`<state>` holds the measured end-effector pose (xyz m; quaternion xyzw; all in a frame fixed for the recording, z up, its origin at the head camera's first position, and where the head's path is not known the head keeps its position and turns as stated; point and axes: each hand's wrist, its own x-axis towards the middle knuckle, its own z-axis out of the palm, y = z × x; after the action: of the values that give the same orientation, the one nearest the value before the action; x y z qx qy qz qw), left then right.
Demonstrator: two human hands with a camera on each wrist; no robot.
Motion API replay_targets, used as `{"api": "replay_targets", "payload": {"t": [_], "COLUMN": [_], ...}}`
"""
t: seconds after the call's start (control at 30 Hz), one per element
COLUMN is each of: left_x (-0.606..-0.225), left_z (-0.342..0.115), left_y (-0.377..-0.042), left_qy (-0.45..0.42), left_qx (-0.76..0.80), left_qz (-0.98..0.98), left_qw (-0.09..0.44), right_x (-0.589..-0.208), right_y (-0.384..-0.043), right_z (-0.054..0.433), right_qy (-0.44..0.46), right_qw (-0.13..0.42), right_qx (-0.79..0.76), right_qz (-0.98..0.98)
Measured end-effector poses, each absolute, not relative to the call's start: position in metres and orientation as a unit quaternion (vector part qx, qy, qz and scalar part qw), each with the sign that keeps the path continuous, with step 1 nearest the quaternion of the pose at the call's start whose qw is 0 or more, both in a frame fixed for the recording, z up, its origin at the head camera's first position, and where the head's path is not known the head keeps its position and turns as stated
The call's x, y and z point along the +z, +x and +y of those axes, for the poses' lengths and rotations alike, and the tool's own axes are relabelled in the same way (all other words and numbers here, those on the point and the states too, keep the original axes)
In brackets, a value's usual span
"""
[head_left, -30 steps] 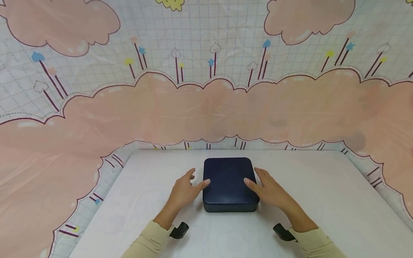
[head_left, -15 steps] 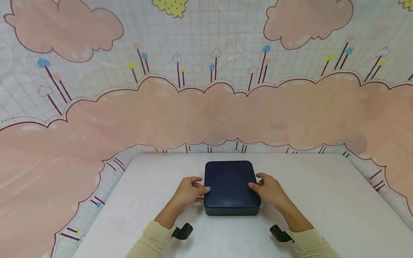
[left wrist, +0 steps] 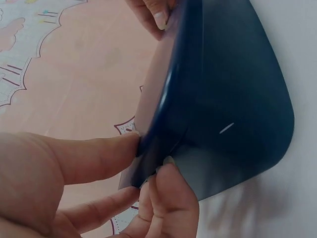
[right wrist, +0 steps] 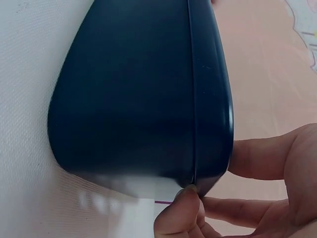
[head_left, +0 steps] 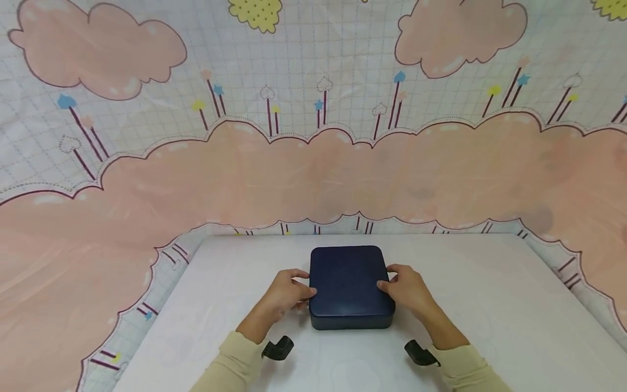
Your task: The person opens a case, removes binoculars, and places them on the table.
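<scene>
A dark blue box (head_left: pixel 349 280) with rounded corners and a closed lid (right wrist: pixel 213 99) sits on the white table, its short side facing me. My left hand (head_left: pixel 286 292) holds the lid at the left side, thumb on the top edge and curled fingertips at the seam beneath. On the opposite side my right hand (head_left: pixel 407 288) pinches the lid in the same way. Both wrist views show a thin seam between lid and lower body (left wrist: pixel 237 99), with no gap visible. What the box contains is hidden.
The white tabletop (head_left: pixel 220 261) spreads around the box. Behind and beside it hangs a peach and white printed cloth (head_left: pixel 313 174) with cloud shapes. A small black device (head_left: pixel 278 348) juts from the left wrist, and another black device (head_left: pixel 421 353) from the right.
Both hands have gone from looser, straighter fingers beside the box to curled fingers gripping the lid's sides. The head view has shifted slightly; the box appears to stay in place.
</scene>
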<state>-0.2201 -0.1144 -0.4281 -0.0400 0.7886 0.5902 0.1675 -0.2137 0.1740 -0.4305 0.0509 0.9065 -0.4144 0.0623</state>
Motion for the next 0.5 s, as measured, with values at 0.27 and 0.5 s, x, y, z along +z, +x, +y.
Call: {"api": "replay_targets", "payload": {"t": [0.27, 0.5], "left_x": [-0.4300, -0.4330], "left_z": [-0.1164, -0.1186], "left_y": [-0.2209, -0.2205], "left_qy": [-0.051, -0.054], "left_qx": [0.598, 0.613], "left_qz": [0.781, 0.769], "left_qw": [0.171, 0.172], "right_x": [-0.4303, -0.4294], "right_y": [-0.2140, -0.2126], "right_z": [0.1740, 0.1728], "right_qy": [0.059, 0.061], "right_qw": [0.069, 0.069], "right_qx": [-0.431, -0.437], "right_qz": [0.898, 0.895]}}
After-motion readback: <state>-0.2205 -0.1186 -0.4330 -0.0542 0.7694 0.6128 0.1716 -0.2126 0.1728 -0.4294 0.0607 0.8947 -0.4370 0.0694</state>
